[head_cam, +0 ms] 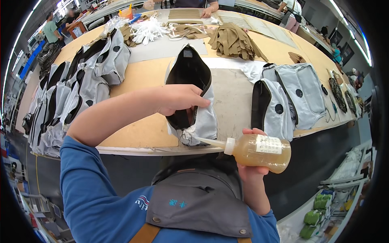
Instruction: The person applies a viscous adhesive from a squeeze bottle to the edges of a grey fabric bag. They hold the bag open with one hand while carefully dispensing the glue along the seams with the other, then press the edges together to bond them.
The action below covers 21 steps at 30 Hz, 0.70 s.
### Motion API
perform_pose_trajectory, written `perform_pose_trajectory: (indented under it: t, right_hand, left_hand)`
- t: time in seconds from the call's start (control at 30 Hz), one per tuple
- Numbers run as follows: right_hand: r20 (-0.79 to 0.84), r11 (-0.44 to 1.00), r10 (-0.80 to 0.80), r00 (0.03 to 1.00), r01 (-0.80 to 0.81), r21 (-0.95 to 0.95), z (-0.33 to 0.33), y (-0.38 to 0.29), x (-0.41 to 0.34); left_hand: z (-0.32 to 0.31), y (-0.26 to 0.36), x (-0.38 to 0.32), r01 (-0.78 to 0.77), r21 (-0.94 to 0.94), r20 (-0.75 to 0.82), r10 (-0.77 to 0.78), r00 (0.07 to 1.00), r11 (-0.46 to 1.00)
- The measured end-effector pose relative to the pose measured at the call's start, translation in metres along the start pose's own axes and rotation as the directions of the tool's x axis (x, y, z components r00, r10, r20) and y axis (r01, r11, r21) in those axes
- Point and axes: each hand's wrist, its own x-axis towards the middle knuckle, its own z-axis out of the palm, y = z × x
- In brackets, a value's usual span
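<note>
An unfinished grey fabric bag (208, 121) with a black lining stands open at the table's near edge. My left hand (185, 98) grips its right rim, thumb outside and the fingers partly hidden inside. My right hand (253, 170) holds a clear plastic squeeze bottle (247, 152) of amber liquid, lying nearly level with its nozzle pointing left. The nozzle tip is at the bag's lower front, by a crumpled, shiny patch; whether it touches cannot be told. The bottle bears a label with writing.
Similar grey bags (91, 88) are piled at the left, and more bags (301, 94) lie at the right. Brown fabric strips (234, 41) and white strips (149, 30) lie beyond the bag. Across the table (142, 133) a co-worker's hand (207, 12) rests near flat brown pieces.
</note>
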Motion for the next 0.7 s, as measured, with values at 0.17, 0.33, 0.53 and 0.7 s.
perform_pose_trajectory:
  t: [0.17,0.33,0.53,0.7]
  right_hand:
    - [0.002,0.992,-0.009,1.0,0.009,0.124,0.005,0.009,0.005]
    - [0.077,0.991,0.119,0.99,-0.123,0.046,0.003,0.012,0.008]
    - [-0.037,0.999,-0.036,0.999,0.036,-0.008,-0.003,0.012,0.017]
    - [0.147,0.943,-0.291,0.945,0.309,-0.125,-0.015,0.015,0.036]
  left_hand:
    - [-0.001,-0.001,0.0,0.0,0.004,0.029,0.0,1.0,1.0]
    - [-0.004,-0.004,0.003,-0.033,0.012,0.046,0.032,0.998,0.999]
    - [-0.009,0.0,0.006,-0.079,-0.002,0.072,0.078,0.994,0.997]
    - [-0.007,0.001,0.006,-0.069,-0.012,0.078,0.07,0.995,0.998]
